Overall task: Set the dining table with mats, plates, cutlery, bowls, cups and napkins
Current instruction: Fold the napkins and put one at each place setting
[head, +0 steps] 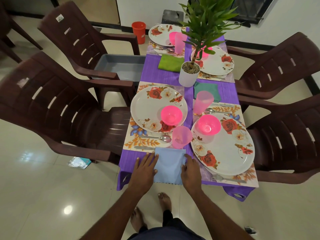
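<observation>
Light-blue napkin (168, 166): lying flat at the table's near edge, just in front of the pink cup (181, 137). Left hand (144, 170): pressing its left border, fingers straight. Right hand (190, 172): pinching its right border, fingers curling.

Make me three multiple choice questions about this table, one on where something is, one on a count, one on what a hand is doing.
1. Where is the green napkin?
A. left of the plant pot
B. on a chair
C. under a near plate

2. How many pink bowls show?
A. two
B. four
C. six

3. What is the left hand doing?
A. lifting a cup
B. resting flat on the blue napkin
C. holding a fork

Answers: 1 A, it lies beside the pot; 2 B, one on each plate; 3 B, straight fingers on the cloth.
</observation>
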Action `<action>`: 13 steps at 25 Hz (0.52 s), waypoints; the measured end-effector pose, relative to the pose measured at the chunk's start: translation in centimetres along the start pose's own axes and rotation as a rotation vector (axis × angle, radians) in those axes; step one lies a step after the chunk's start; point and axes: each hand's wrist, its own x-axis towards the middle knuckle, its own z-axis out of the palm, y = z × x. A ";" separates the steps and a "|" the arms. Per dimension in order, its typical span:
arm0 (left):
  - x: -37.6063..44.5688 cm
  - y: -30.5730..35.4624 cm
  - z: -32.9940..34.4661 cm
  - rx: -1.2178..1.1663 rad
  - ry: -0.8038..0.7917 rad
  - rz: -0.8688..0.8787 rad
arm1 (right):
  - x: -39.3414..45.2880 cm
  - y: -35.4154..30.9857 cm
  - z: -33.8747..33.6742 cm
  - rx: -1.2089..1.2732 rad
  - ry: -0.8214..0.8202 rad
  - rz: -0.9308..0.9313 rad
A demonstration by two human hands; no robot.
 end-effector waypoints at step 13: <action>0.0 0.1 -1.1 -0.210 0.076 -0.071 | 0.9 0.4 -0.2 0.036 -0.086 0.081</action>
